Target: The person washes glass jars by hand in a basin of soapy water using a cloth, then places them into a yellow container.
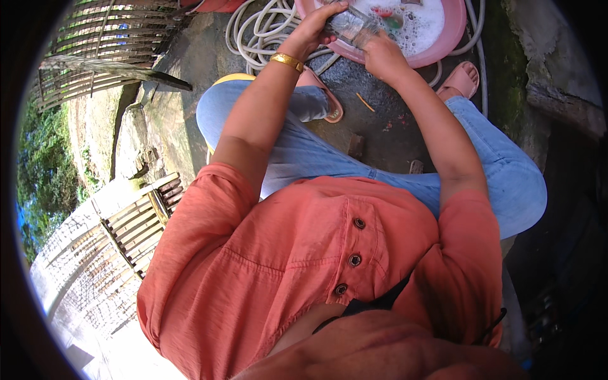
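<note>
A clear plastic or glass container [349,24], wet and see-through, is held over the near left rim of a pink basin [453,35]. My left hand [317,24], below a gold-coloured bracelet [287,61], grips its left end with the thumb on top. Around its lower right end my right hand [385,56] is closed; whether the fingers reach inside cannot be told. White suds [418,35] fill the basin, with a red item [381,11] and a green item [393,22] among them, too unclear to name.
A coiled pale hose [259,35] lies left of the basin and runs behind it to the right. My feet in pink slippers [460,81] rest on wet ground. Bamboo slat fencing [118,42] stands at the left, a rough concrete ledge [565,102] at the right. Small wooden pieces [356,145] lie below.
</note>
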A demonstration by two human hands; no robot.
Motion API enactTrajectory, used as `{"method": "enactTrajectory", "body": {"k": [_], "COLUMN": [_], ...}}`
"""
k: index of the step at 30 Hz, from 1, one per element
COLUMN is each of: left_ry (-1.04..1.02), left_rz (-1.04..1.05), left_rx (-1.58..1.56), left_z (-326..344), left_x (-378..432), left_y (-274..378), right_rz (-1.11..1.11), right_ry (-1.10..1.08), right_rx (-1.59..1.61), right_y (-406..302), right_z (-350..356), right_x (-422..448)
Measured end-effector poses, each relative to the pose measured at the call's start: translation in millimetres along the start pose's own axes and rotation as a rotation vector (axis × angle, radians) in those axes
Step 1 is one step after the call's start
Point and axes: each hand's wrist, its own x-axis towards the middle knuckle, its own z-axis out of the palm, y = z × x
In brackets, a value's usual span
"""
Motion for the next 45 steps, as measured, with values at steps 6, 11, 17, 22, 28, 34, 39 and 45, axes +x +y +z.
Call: {"method": "enactTrajectory", "body": {"k": [6, 11, 17, 22, 28, 34, 39, 45], "left_ry": [0.042, 0.055, 0.063, -0.002, 0.080, 0.080, 0.097, -0.010], "left_rz": [0.007, 0.074, 0.193, 0.178, 0.066, -0.007, -0.034, 0.169], "left_rx": [-0.199, 0.024, -0.007, 0.057, 0.115, 0.232, 0.285, 0.092], "left_z": [22, 19, 40, 34, 8, 13, 6, 13], "left_x": [-16, -15, -32, -32, -2, 3, 9, 8], "left_y": [23, 8, 16, 23, -3, -1, -8, -10], "right_rz": [-0.063, 0.044, 0.281, 0.268, 0.330, 0.064, 0.173, 0.375], "right_ry": [0.321, 0.008, -0.327, -0.324, -0.402, -0.057, 0.103, -0.139], "right_rx": [0.272, 0.451, 1.484, 1.615, 0.841, -0.246, 0.520, 1.863], "right_y": [13, 13, 31, 34, -12, -1, 5, 28], "right_z": [7, -11, -28, -21, -41, 17, 21, -21], "right_x": [14, 16, 9, 7, 7, -7, 4, 10]}}
